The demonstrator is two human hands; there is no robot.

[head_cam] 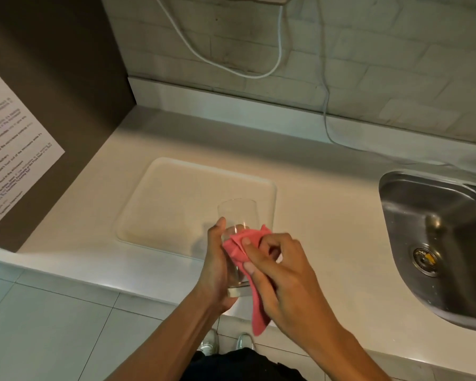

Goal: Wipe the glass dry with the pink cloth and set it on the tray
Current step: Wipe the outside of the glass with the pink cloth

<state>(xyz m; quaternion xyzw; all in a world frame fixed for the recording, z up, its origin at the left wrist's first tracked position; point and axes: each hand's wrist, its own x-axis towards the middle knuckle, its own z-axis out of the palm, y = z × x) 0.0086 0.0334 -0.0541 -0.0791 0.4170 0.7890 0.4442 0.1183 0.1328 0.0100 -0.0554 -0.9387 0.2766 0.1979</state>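
A clear drinking glass (238,215) is held tilted above the counter's front edge, its open mouth pointing away from me. My left hand (217,268) grips its lower body and base from the left. My right hand (280,273) presses a pink cloth (242,246) against the glass's right side, with a tail of cloth hanging down below the hand. The white tray (176,193) lies flat on the counter just behind the glass, with nothing on it.
A steel sink (437,243) is set into the white counter (327,204) at the right. A white cable (326,116) runs down the tiled wall to the counter. A brown panel with a printed notice (14,149) bounds the left.
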